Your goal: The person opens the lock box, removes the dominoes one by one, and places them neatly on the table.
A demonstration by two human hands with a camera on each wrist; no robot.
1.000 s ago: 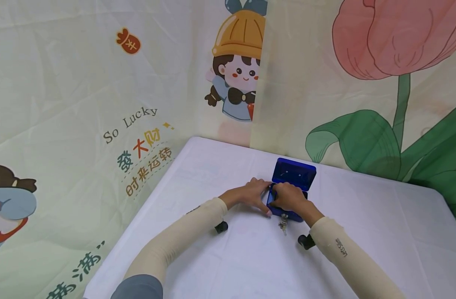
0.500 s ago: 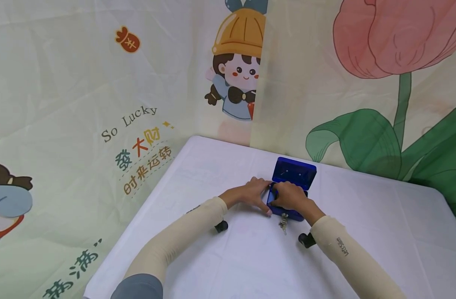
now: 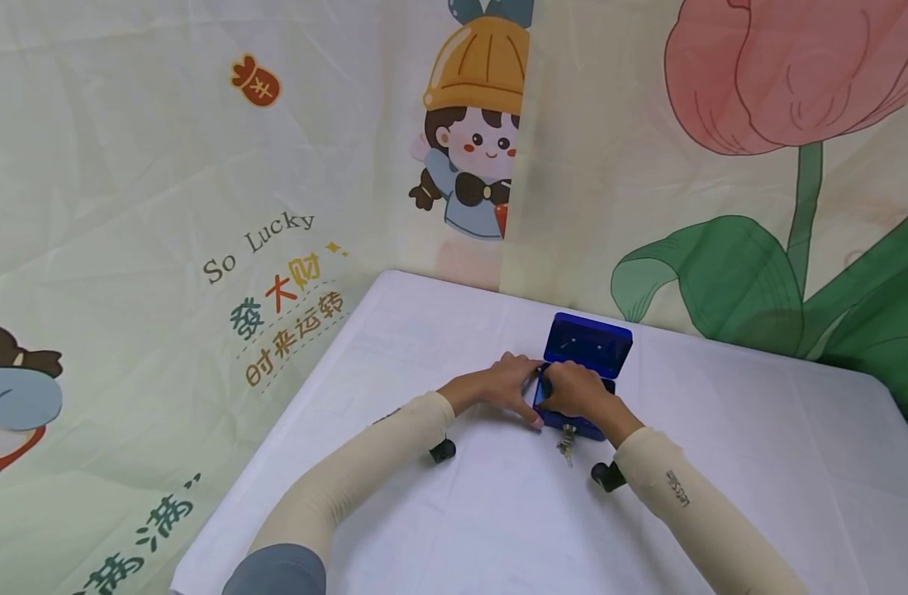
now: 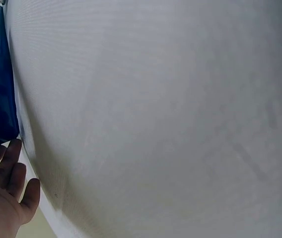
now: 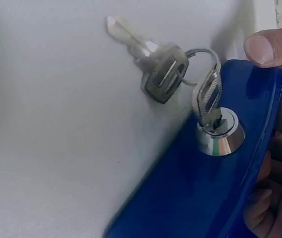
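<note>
A small blue metal cash box [image 3: 591, 428] stands on the table with its lid [image 3: 589, 345] raised. My left hand [image 3: 507, 390] grips its left side, thumb at the front corner and fingers toward the back. In the left wrist view, fingertips of that hand [image 4: 7, 198] touch a box corner. My right hand [image 3: 576, 390] reaches into the box with curled fingers; its fingertips are hidden in the head view, and I cannot tell what they hold. A key sits in the front lock [image 5: 225, 144], and a second key [image 5: 166, 74] hangs with it on a ring.
The box is near the back edge of a table under a white cloth [image 3: 461, 512]. Printed curtains [image 3: 572, 207] rise behind and to the left. Black wrist cameras [image 3: 608, 477] hang beneath both forearms.
Almost nothing differs. Both hands keep their places at the box, and the whole view shifts very slightly.
</note>
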